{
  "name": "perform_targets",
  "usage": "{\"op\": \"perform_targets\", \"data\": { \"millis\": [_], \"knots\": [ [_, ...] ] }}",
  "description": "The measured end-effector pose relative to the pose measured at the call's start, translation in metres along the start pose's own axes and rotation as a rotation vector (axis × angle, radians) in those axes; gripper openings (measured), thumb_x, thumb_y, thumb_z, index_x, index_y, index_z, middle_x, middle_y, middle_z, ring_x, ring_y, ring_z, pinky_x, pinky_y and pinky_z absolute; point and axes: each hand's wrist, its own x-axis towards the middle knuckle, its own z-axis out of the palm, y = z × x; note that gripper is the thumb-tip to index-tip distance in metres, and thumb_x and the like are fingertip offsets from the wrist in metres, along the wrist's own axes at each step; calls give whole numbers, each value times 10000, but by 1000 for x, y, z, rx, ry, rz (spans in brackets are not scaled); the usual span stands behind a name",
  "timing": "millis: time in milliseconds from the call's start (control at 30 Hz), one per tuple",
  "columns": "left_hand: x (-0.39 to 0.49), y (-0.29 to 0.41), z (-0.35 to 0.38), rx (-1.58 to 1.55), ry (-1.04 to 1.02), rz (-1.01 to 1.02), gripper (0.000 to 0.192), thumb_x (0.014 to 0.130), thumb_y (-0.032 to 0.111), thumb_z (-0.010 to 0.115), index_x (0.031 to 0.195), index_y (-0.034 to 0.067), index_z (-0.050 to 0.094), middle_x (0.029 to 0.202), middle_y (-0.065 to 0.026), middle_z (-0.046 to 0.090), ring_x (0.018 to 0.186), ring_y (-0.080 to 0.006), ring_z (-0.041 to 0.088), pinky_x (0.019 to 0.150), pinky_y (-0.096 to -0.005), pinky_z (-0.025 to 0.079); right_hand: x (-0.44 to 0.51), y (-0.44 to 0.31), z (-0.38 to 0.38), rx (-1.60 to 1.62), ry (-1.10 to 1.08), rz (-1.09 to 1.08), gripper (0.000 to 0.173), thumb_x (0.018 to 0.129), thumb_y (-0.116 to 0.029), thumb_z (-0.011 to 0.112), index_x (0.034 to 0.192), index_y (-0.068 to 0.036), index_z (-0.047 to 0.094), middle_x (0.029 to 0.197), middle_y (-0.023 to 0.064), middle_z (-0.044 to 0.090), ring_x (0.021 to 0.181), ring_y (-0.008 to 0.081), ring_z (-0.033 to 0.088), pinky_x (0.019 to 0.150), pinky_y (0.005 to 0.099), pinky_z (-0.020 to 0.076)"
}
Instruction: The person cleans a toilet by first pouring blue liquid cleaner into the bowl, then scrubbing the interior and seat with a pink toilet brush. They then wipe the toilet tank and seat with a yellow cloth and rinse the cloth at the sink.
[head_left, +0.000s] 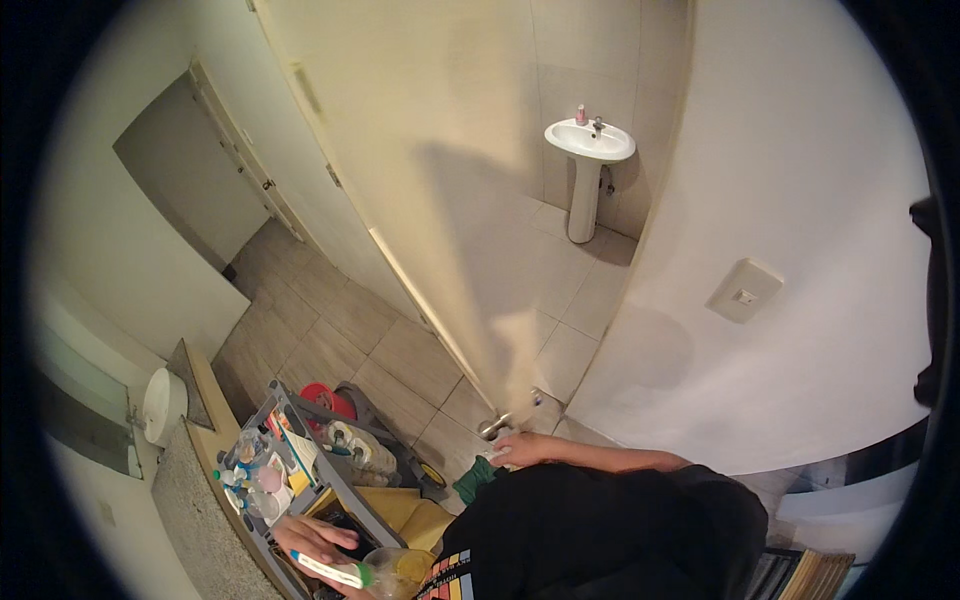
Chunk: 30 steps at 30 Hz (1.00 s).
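My left hand is at the lower left, over the near end of a grey cleaning cart. It is around a clear spray bottle with a white and green trigger head; the bottle lies tilted against my black shirt, and the grip is partly hidden. My right hand reaches to the metal lever handle on the edge of a cream door. From its fingers hangs a green cloth. Whether those fingers touch the handle is blurred.
Several bottles crowd the cart's top tray. Paper rolls and a red bucket are lower down. Beyond the doorway stands a white pedestal sink. A light switch is on the right wall. To the left is a stone counter with a basin.
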Motion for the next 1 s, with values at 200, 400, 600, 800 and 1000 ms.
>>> {"op": "perform_targets", "data": {
  "millis": [200,400,600,800,1000],
  "knots": [
    [30,-70,124,-456,426,152,311,809,59,847,946,-72,600,806,-206,637,772,-465,734,651,-587,641,-55,-55,-86,-356,6,-370,564,897,-573,660,1129,-59,674,883,182,722,944,394,700,807,539,531],
    [83,-98,141,-484,214,61,308,815,67,845,967,-109,643,731,-174,627,764,-462,740,609,-583,630,-29,-85,-102,-228,22,-411,549,860,-456,722,1208,-50,599,912,228,696,924,415,679,764,509,543],
    [119,-161,126,-592,461,175,326,827,192,864,936,8,618,710,-100,591,637,-325,694,547,-460,601,-11,-50,-127,155,-688,-597,734,835,-230,721,1488,-81,419,1038,134,711,972,288,699,853,399,537],
    [201,-259,37,-27,701,57,707,676,669,862,911,56,598,782,-39,584,644,-176,604,565,-312,496,23,-21,-159,1212,-892,-502,993,729,-58,628,1623,-67,198,1505,170,481,1376,254,495,1129,369,424],
    [307,-352,-1,720,379,-93,1000,520,671,925,1173,5,564,1049,-137,571,918,-259,593,802,-394,478,69,51,-214,1700,-434,-308,900,774,-108,621,1599,-77,262,1479,169,509,1338,286,536,1109,409,457]
  ]
}}
